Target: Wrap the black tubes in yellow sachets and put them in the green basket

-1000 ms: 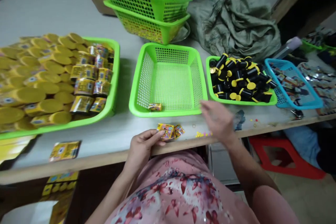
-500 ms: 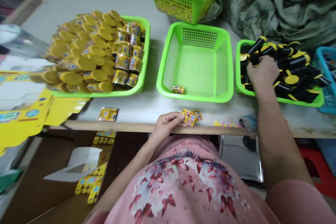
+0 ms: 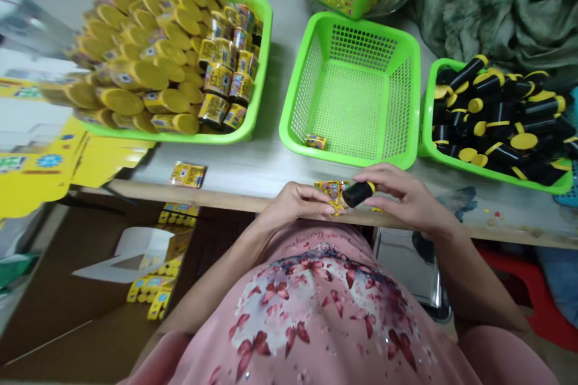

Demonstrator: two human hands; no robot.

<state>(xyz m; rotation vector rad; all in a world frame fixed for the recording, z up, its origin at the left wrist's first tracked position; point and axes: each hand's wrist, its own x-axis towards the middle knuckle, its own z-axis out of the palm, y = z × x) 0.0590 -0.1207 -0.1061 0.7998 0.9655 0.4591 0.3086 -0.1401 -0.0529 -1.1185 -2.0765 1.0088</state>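
Observation:
At the table's front edge my left hand [image 3: 298, 203] is closed, pinching a small yellow printed sleeve [image 3: 336, 207] between thumb and fingers. My right hand [image 3: 404, 197] grips a small black bottle with a yellow cap [image 3: 359, 194] by its capped end. The bottle is tilted, its black end pointing left at the sleeve; whether the two touch I cannot tell. More printed sleeves [image 3: 329, 186] lie on the table just behind, partly covered by the hands and bottle.
Behind my hands stands a green basket [image 3: 350, 159] with one small wrapped piece [image 3: 315, 142] in it. The left basket [image 3: 266, 42] is heaped with yellow-lidded wrapped bottles; the right basket [image 3: 497, 174] holds bare black ones. Flat sleeves [image 3: 187, 174] lie at left. An open carton [image 3: 54, 295] sits below.
My right hand has left the right basket and come back to the middle with a black bottle. My left hand still holds a sleeve. The view has shifted slightly.

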